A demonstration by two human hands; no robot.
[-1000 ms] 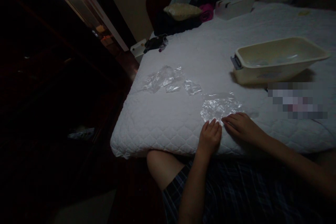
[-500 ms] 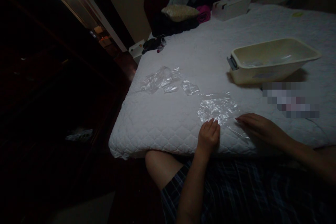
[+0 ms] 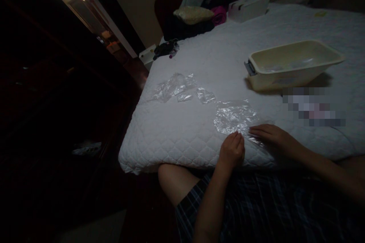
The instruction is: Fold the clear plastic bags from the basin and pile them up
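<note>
1. A crinkled clear plastic bag [image 3: 235, 115] lies spread out near the close edge of the bed [image 3: 171, 129], which has a white quilted cover.
2. The left hand [image 3: 232, 149] rests at the bag's near edge, its fingers drawn close together and bent; whether they pinch the plastic I cannot tell.
3. The right hand [image 3: 269, 136] is just beside it, over the bag's near right part, fingers held together and nearly straight, tips pointing left; any grip is too dim to make out.
4. Beyond the bag and to the left lie a small clear piece [image 3: 205, 95] and a larger crumpled plastic sheet [image 3: 171, 88], both flat on the cover.
5. A cream tub [image 3: 302, 81] with a grey clip at its left end stands upright to the right, farther back than the hands; something clear and shiny lies inside.
6. Between the tub and the right forearm is a blurred-out object [image 3: 313, 108].
7. At the far end sit a white box [image 3: 249, 9], a pink roll [image 3: 219, 16] and a pale cushion [image 3: 194, 15].
</note>
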